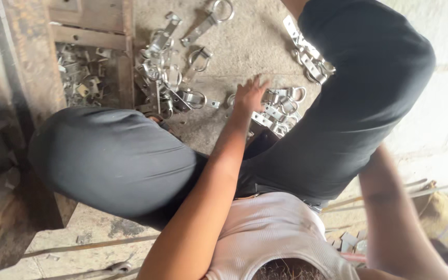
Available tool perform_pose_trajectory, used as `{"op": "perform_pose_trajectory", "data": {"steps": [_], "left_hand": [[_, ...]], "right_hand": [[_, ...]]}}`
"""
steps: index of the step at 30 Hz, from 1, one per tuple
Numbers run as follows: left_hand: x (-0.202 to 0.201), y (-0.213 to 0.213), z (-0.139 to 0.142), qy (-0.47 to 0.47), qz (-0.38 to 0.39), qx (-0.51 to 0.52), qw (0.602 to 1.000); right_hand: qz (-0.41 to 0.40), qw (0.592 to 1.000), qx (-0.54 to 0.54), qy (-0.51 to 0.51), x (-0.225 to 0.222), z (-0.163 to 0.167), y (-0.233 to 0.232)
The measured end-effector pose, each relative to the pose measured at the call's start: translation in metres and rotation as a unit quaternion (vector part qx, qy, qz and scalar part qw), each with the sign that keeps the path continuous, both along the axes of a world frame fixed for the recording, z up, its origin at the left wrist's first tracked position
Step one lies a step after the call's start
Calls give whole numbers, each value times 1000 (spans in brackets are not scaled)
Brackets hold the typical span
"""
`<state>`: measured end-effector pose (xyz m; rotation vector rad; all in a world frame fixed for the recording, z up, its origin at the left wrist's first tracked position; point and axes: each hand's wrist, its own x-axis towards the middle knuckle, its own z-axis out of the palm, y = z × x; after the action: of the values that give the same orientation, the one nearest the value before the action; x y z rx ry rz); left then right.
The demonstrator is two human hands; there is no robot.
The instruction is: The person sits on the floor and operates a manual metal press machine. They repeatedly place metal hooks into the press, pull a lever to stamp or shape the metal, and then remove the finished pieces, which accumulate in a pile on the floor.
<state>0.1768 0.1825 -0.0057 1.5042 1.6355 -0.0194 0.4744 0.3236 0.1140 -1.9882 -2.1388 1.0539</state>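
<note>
Left hand [250, 96], fingers spread wide, rests on the centre-frame heap of metal ring clamps [282, 110] (seemingly sorting); lifting one calls for a pinch

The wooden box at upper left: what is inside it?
The wooden box holds a loose heap of small metal brackets, dull and jumbled. Its lower part is covered by the person's dark-trousered knee, so how far the heap runs there cannot be seen.

Soft daylight, brighter on the right; dim shadowed left edge; right forearm motion-blurred; mild glare on shiny metal ring clamps [281, 106].
</note>
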Motion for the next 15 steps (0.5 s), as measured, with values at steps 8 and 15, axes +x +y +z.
{"op": "perform_pose_trajectory", "data": {"steps": [8, 15], "left_hand": [[42, 3, -9, 130, -264, 71, 953], [79, 3, 7, 89, -311, 35, 946]], "right_hand": [[162, 975, -30, -147, 19, -82, -93], [273, 937, -101, -194, 36, -109, -107]]}}
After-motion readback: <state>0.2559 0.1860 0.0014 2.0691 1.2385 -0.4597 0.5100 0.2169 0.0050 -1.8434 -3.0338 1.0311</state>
